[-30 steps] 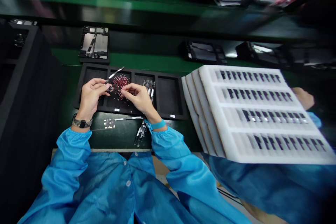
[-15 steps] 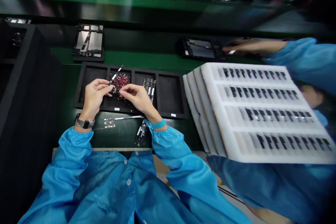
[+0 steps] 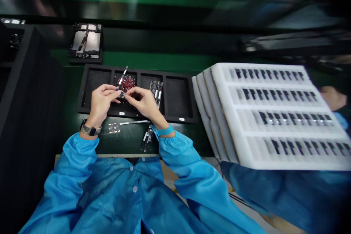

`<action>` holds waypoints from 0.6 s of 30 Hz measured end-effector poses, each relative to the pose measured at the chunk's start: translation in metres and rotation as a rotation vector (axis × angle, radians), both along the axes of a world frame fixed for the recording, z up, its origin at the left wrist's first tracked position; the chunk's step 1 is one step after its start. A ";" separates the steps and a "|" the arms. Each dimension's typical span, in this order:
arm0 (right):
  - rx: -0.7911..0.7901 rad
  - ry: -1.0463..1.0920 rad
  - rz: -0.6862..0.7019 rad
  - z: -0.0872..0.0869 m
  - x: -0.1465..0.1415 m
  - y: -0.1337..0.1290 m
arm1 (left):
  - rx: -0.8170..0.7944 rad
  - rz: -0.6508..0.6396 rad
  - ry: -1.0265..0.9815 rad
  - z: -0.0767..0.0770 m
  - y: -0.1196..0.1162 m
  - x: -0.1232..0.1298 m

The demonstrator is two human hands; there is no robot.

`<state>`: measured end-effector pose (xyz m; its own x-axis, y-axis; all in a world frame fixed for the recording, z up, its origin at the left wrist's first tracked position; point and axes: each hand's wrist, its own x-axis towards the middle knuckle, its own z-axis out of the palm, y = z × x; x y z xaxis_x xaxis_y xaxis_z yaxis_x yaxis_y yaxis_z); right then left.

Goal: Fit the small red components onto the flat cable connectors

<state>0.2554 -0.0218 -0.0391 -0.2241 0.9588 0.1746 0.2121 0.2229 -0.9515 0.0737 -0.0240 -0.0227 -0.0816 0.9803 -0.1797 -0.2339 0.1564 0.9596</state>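
Fingers (image 3: 109, 89) of the left hand (image 3: 100, 105) were clamped on tweezers (image 3: 122, 78). Fingers (image 3: 131, 93) of the right hand (image 3: 145, 104) were pinched together on a small dark part (image 3: 121, 95) at the tweezer tips, above a compartment of red bits (image 3: 126, 84) in a black foam tray (image 3: 95, 80). Circuit boards (image 3: 156, 89) lay in the next compartment. A stack of white foam trays (image 3: 233, 124) holding dark parts rested farther right on the green bench (image 3: 153, 60).

Nothing legible — white labels (image 3: 122, 115) on black tray (image 3: 81, 97) too small.
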 end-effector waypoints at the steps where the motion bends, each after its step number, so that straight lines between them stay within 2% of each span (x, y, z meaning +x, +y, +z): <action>1: 0.025 -0.016 -0.012 0.001 0.000 -0.001 | -0.003 0.005 0.001 0.000 -0.001 0.001; 9: 0.177 -0.103 -0.045 0.004 0.000 -0.005 | 0.004 0.019 0.011 0.000 -0.003 0.001; 18: 0.173 -0.129 -0.061 0.003 -0.002 -0.006 | 0.031 0.019 0.057 -0.001 -0.003 0.003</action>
<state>0.2537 -0.0277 -0.0362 -0.1975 0.9295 0.3114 0.3476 0.3635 -0.8643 0.0771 -0.0272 -0.0235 -0.1099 0.9835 -0.1437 -0.1814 0.1223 0.9758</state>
